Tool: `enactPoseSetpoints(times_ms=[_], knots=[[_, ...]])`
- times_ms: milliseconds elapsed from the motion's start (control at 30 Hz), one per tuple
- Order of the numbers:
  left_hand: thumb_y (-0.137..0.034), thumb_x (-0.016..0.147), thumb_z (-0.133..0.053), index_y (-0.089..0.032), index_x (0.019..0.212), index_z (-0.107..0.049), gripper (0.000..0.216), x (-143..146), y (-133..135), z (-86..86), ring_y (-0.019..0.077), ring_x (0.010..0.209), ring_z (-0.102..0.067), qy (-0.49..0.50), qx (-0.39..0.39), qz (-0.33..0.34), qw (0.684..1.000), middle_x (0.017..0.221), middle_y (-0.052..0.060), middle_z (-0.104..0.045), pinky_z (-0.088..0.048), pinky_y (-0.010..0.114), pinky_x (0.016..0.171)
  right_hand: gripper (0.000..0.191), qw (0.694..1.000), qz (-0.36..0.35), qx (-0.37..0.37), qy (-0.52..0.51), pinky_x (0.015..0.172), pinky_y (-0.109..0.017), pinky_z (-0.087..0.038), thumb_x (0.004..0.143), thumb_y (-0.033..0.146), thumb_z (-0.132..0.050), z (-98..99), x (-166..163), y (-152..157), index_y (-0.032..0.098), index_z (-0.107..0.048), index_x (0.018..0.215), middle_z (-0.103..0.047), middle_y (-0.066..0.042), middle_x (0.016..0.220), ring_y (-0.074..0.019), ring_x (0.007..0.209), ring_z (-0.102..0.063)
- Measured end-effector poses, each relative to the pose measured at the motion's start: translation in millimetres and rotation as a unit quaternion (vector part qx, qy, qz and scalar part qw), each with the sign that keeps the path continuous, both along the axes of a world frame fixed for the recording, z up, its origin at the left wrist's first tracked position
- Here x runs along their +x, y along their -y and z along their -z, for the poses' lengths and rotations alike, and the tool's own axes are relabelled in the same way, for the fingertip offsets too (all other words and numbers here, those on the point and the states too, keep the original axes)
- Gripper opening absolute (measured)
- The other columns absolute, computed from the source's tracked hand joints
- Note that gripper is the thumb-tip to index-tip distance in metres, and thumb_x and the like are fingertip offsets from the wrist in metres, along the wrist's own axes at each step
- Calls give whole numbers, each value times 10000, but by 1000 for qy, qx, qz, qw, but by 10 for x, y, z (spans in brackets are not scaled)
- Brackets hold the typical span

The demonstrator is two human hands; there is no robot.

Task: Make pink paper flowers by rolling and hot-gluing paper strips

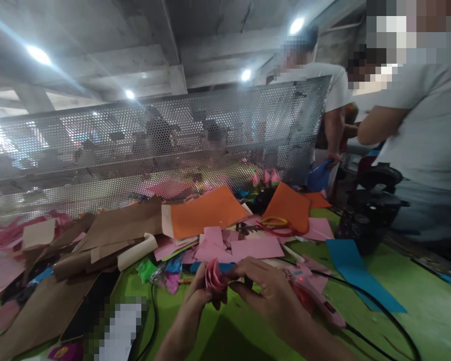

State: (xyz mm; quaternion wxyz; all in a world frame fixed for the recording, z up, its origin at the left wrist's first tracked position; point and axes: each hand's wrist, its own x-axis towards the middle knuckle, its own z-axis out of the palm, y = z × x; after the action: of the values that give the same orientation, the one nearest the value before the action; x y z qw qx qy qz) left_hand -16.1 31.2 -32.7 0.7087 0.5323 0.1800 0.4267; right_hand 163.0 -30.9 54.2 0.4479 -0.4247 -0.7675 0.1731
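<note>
Over the green tabletop, my left hand (197,301) is closed around the base of a small pink paper flower (215,276) with curled, layered petals. From the right, my right hand (265,286) has its fingers bent in a pinch at the flower's right edge; the exact contact of the fingertips is small and hard to see. Just beyond that hand lies a pink glue gun (321,303) with a lit red light and a black cord. Pink paper pieces (257,248) lie behind both hands.
Orange sheets (206,213), brown paper (124,225) and scissors with red and yellow handles (276,225) lie farther back. A perforated metal screen (154,145) rises behind them. Blue paper (364,276) and a black container (372,215) are at right, near two people in light shirts.
</note>
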Motion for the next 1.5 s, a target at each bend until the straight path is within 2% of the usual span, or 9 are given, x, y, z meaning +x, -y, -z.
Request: enactPoseSetpoints(times_ms=[333,567,800,967,1067,1133,1233,1367,1500], knots=[[-454,711,-700,-205,864,-524,341,21,-10,-56,144,538,-583,-47,64,-81,994,633,-8,-609,-383,216,454,136,999,29,-26,-2,687,-262,-478,806,101,-670,15,-50,39,228,-675,856,-693,0,823,-172,774,-638],[-488,726,-699,-207,897,-530,369,22,8,-55,104,502,-532,-29,64,-100,993,627,-28,-592,-377,206,461,127,1000,16,8,-4,702,-263,-479,838,113,-639,18,-41,48,228,-664,885,-691,-8,851,-173,799,-641],[-543,595,-787,-221,1005,-563,567,-18,-59,34,147,550,-622,57,-16,17,998,714,-7,-655,-381,192,421,140,999,9,36,1,701,-253,-472,861,107,-609,1,-41,78,234,-661,885,-683,-11,846,-166,790,-634],[-437,685,-723,-197,1036,-574,451,-4,-69,77,136,511,-602,68,-33,65,995,705,14,-677,-361,177,393,154,998,-9,55,2,711,-236,-464,867,92,-604,30,5,26,227,-656,920,-673,-18,861,-152,799,-624],[-465,665,-719,-186,969,-598,430,18,-26,72,100,403,-512,83,-30,91,992,613,-5,-647,-308,168,343,106,997,-27,61,24,704,-234,-456,877,123,-612,15,21,5,217,-662,875,-667,-21,837,-151,786,-620],[-467,702,-677,-176,924,-613,371,29,26,34,95,417,-488,85,-35,79,993,568,-16,-598,-311,175,361,88,997,-33,63,42,693,-235,-450,883,149,-616,-2,21,4,214,-662,847,-667,-17,815,-150,769,-619],[-452,739,-626,-164,952,-623,358,40,116,-69,91,450,-453,62,-53,15,997,613,2,-586,-284,187,374,68,996,-27,64,53,697,-239,-448,871,153,-634,-11,12,15,214,-651,846,-671,-12,815,-151,769,-622],[-453,716,-621,-184,797,-583,283,41,231,-235,96,473,-408,63,-67,23,995,584,-24,-484,-245,206,389,70,995,-5,76,61,710,-259,-452,868,146,-627,10,5,31,215,-637,854,-670,-20,831,-164,783,-621],[-333,805,-508,-171,1009,-568,268,35,355,-384,104,551,-397,46,-91,6,995,677,-15,-476,-252,230,476,92,994,-3,94,53,705,-256,-453,876,126,-603,3,-10,48,210,-629,848,-665,-24,825,-159,774,-616]])
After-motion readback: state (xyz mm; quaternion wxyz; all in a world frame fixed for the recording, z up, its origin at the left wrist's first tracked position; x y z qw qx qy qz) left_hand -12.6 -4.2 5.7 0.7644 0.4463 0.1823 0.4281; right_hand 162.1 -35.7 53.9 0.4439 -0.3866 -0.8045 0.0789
